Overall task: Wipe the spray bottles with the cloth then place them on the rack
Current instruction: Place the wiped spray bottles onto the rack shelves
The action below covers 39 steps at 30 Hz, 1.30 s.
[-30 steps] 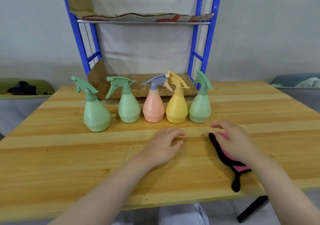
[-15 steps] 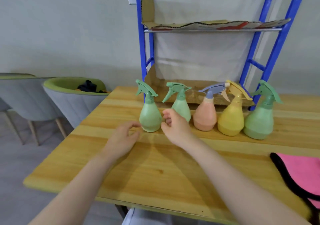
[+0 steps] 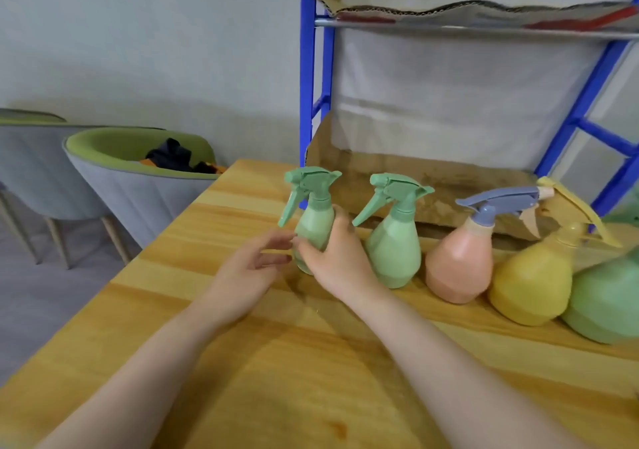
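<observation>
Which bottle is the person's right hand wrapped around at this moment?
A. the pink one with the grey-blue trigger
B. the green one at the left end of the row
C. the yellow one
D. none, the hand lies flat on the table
B: the right hand curls around the leftmost green bottle, while the pink bottle and yellow bottle stand untouched.

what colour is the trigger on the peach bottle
Grey-blue trigger on the peach bottle, seen in the head view.

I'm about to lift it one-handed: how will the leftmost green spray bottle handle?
The leftmost green bottle looks like smooth plastic, so it may slip; the right hand wraps its body. Its wide base probably resists tipping, though the trigger head sits high. Fill level can't be seen, so weight is uncertain.
</observation>
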Available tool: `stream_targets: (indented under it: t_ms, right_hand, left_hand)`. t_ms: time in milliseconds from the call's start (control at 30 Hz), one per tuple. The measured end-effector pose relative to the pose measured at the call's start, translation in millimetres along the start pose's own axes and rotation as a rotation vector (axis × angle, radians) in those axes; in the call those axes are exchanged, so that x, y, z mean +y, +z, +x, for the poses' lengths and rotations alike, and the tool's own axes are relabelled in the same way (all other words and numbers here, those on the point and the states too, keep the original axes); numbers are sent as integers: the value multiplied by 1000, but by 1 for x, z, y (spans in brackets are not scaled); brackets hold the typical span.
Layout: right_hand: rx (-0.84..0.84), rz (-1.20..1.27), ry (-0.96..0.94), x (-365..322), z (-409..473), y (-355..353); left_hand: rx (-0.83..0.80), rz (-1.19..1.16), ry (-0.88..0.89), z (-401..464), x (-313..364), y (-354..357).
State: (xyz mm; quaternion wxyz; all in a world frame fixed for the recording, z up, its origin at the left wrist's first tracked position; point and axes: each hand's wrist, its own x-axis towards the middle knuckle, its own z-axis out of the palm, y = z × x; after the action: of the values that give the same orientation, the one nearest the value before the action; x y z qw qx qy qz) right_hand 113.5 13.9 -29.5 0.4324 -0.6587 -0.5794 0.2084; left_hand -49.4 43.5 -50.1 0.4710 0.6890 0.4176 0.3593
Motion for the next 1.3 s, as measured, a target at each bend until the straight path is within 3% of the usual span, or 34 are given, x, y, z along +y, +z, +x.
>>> stream_targets:
  t_ms: [100, 267, 433, 700, 967, 1133, 1300]
  right_hand:
    - [15, -44, -21, 9, 15, 6]
    - [-1, -88, -27, 14, 23, 5]
    - [-10, -48, 0, 7, 25, -1]
    - [296, 63, -65, -4, 38, -9]
    - [490, 234, -29, -12, 62, -7]
    - [605, 162, -72, -11, 89, 3]
    - [572, 125, -71, 3, 112, 15]
  left_hand:
    - [-50, 8, 1, 5, 2, -6]
    - [-54, 286, -30, 34, -9, -27]
    - [-31, 466, 78, 67, -13, -24]
    - [-100, 585, 331, 100, -14, 5]
    - [-81, 720, 259, 105, -18, 16]
    - [-86, 699, 279, 106, -21, 14]
    - [-73, 693, 311, 109, -28, 15]
